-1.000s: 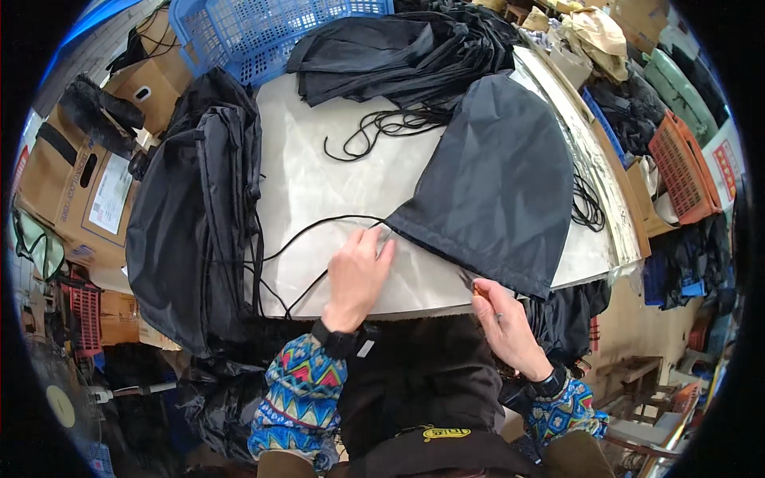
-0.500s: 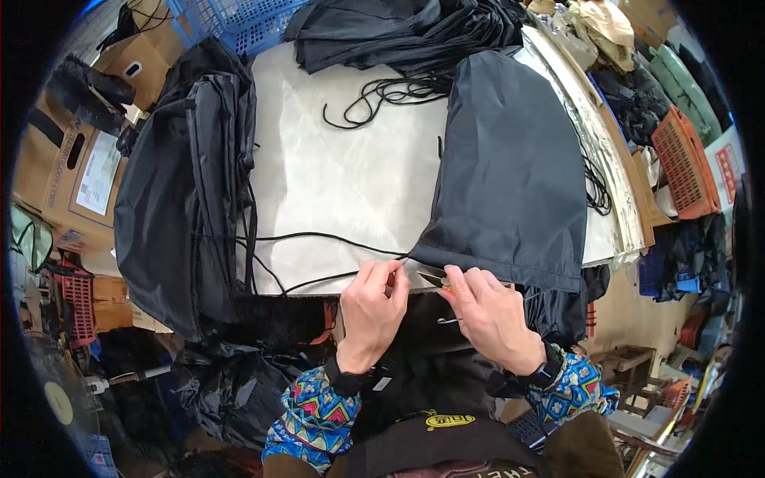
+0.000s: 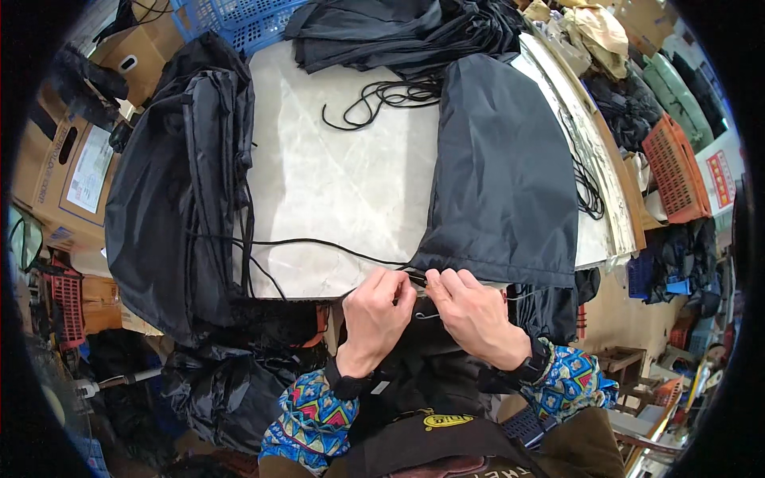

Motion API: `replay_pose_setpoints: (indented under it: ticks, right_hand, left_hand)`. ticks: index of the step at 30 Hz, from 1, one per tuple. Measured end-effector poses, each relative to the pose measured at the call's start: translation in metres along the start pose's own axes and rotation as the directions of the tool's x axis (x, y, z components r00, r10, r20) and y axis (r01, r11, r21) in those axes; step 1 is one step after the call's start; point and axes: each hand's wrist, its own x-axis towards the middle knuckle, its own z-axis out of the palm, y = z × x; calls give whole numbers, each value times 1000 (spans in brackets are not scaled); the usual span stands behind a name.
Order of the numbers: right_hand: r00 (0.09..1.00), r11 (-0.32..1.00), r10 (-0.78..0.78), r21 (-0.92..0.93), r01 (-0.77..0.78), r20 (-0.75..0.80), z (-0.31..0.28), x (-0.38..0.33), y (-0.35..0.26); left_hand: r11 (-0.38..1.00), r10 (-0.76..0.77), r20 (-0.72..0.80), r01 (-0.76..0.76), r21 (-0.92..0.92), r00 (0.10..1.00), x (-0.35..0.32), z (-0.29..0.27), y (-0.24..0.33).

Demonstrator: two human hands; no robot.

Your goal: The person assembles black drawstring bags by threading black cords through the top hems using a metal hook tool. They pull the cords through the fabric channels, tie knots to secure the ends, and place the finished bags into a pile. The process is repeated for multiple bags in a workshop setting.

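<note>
My left hand (image 3: 377, 311) is closed in a pinch at the table's near edge, its fingertips on a thin black cord (image 3: 339, 248) by the lower left corner of a black drawstring bag (image 3: 506, 175). My right hand (image 3: 472, 309) is closed around a small pair of pointed snips (image 3: 417, 278), mostly hidden in the fingers. Their dark tip reaches the cord beside my left fingertips. A thin metal wire with a bent end (image 3: 427, 316) sticks out under the right hand. The bag lies flat on the pale tabletop (image 3: 335, 175).
Stacked black bags (image 3: 171, 199) hang over the table's left side, with cords trailing off them. More black fabric (image 3: 398, 36) is heaped at the far edge, below a blue crate (image 3: 231, 24). Cardboard boxes (image 3: 68, 175) stand left, an orange basket (image 3: 676, 167) right.
The snips' tip has moved left to the cord at the bag's corner, and the right hand has come closer to the left. The lower cord strand near the left hand no longer shows.
</note>
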Motion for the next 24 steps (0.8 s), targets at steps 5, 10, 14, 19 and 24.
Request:
replay_pose_setpoints:
  ticks: [5, 10, 14, 19, 24]
  right_hand:
    - [999, 999, 33, 37, -33, 16, -4, -3, -1]
    - [999, 999, 36, 25, -36, -18, -12, -5, 0]
    - [1000, 1000, 21, 9, -21, -18, -12, -4, 3]
    - [1000, 1000, 2, -5, -2, -29, -12, -5, 7]
    - [1000, 1000, -19, 6, 19, -23, -13, -1, 5]
  left_hand:
    - [1000, 0, -4, 0, 9, 1000, 0, 0, 1]
    - [994, 79, -30, -77, 71, 996, -1, 2, -2]
    - [997, 63, -31, -61, 57, 998, 0, 2, 0]
    - [999, 23, -23, -22, 33, 999, 0, 0, 0]
    - [995, 69, -3, -68, 66, 998, 0, 0, 1]
